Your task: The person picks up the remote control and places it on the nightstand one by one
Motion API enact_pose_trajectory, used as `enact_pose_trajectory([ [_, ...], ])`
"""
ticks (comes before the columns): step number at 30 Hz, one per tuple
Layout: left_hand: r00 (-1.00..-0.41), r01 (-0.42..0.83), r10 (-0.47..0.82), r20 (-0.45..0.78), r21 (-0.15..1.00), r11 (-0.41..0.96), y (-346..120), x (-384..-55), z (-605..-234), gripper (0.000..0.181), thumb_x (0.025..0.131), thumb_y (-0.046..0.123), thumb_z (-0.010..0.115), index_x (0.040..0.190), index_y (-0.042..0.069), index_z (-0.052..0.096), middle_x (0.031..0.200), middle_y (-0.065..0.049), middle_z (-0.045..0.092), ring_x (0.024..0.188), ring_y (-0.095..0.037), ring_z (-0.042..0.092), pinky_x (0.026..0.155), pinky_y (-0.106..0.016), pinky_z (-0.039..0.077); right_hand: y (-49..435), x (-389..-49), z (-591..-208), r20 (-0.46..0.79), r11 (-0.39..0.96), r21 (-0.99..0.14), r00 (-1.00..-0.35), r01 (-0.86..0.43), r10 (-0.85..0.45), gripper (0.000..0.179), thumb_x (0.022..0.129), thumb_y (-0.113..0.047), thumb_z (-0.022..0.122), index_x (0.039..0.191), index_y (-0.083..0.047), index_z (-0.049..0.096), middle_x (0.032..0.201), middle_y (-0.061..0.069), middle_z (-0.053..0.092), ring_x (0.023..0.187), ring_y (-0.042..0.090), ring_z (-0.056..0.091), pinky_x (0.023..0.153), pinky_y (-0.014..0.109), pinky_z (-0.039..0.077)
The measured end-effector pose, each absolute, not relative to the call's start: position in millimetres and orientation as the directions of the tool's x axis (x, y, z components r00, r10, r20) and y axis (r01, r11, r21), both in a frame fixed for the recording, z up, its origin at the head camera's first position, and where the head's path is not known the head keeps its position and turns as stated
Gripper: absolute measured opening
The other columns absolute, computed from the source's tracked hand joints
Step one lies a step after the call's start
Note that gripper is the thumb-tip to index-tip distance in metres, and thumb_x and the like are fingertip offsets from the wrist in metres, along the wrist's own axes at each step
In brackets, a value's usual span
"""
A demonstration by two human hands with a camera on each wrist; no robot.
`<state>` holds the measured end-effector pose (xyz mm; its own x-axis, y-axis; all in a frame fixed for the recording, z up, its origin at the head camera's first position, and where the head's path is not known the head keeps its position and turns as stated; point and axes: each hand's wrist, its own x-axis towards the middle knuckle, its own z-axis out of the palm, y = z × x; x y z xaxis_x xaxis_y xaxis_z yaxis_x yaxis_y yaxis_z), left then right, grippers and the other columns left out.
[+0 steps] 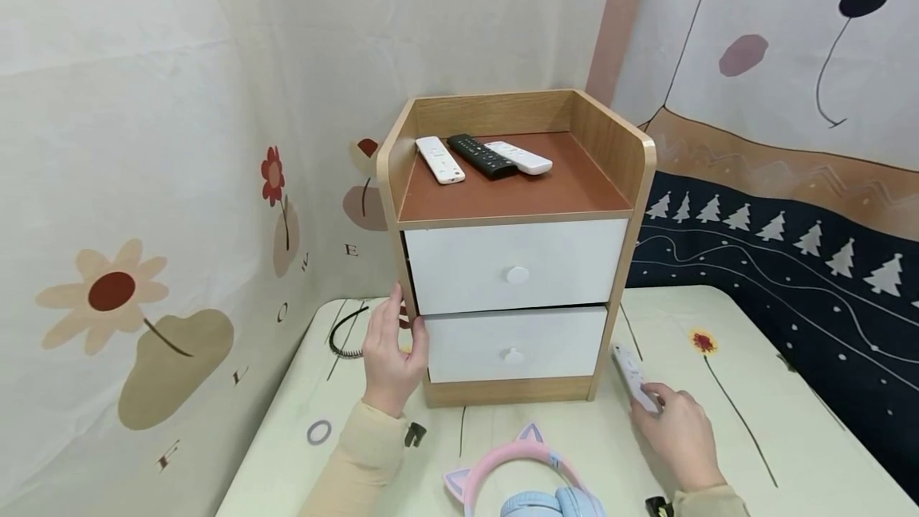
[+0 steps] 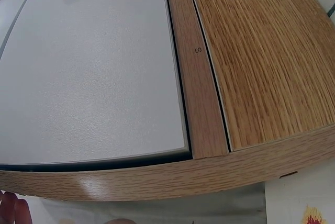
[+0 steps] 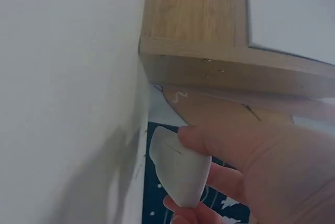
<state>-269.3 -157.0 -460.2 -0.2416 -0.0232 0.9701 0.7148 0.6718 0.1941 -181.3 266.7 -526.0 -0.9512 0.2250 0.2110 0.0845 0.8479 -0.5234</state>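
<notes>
A small wooden cabinet [image 1: 510, 392] has an upper white drawer [image 1: 467, 266] and a lower white drawer [image 1: 467, 345], both with round knobs. My left hand [image 1: 391, 361] touches the cabinet's left side edge with fairly straight fingers, the thumb near the front; only its fingertips [image 2: 8, 208] show in the left wrist view. To the right of the cabinet, my right hand [image 1: 678, 429] grips the near end of a white game remote [image 1: 630, 372], which slants over the table. In the right wrist view, thumb and fingers pinch that remote [image 3: 180, 169].
On the cabinet's brown top lie a white remote [image 1: 440, 160], a black remote [image 1: 479, 155] and another white remote [image 1: 524, 158]. Pink-and-blue cat-ear headphones [image 1: 495, 457] lie in front. A black coiled cord [image 1: 337, 344], grey ring [image 1: 319, 432] and black clip [image 1: 414, 434] are left.
</notes>
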Motion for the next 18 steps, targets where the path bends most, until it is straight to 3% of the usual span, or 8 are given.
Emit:
enact_pose_trajectory([
  [7, -0.241, 0.719, -0.022, 0.97, 0.194, 0.668, -157.2, -270.3, -461.1, 0.063, 0.093, 0.005, 0.064, 0.154, -0.01, 0.055, 0.113, -0.027, 0.07, 0.088, -0.037, 0.067, 0.071, -0.038, 0.058, 256.1, -171.9, -508.3, 0.376, 0.859, -0.512, -0.891, 0.029, 0.254, 0.04, 0.093, -0.024, 0.082, 0.123, 0.001, 0.079, 0.095, 0.024, 0.073, 0.077, 0.031, 0.069, 0.058, 0.041, 0.052],
  [18, -0.23, 0.707, -0.021, 0.973, 0.183, 0.683, -156.4, -270.8, -462.4, 0.063, 0.093, 0.006, 0.064, 0.153, -0.011, 0.055, 0.115, -0.028, 0.071, 0.096, -0.034, 0.067, 0.074, -0.038, 0.055, 243.5, -162.6, -476.7, 0.635, 0.841, -0.537, -0.688, -0.068, 0.35, 0.034, 0.084, -0.018, 0.09, 0.114, -0.004, 0.083, 0.091, 0.024, 0.071, 0.068, 0.028, 0.064, 0.056, 0.026, 0.041],
])
